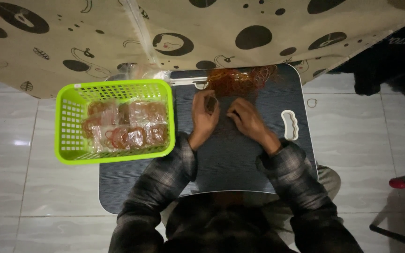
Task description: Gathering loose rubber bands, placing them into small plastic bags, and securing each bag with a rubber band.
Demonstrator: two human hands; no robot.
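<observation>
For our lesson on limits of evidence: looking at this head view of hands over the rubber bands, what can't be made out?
- Head view: whatever the left hand and right hand pinch is too small and dim.
- Clear packets in the green plastic basket: count blurred by glare.
- Loose orange rubber band pile: far edge hidden under the spotted beige cloth.

Dim, warm cast, glare on floor tiles [17, 140] left, soft focus, dark btm edge

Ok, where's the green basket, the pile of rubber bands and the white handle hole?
green basket [66, 126]: head view, left wall.
pile of rubber bands [240, 79]: head view, middle of heap.
white handle hole [289, 124]: head view, white rim.
</observation>
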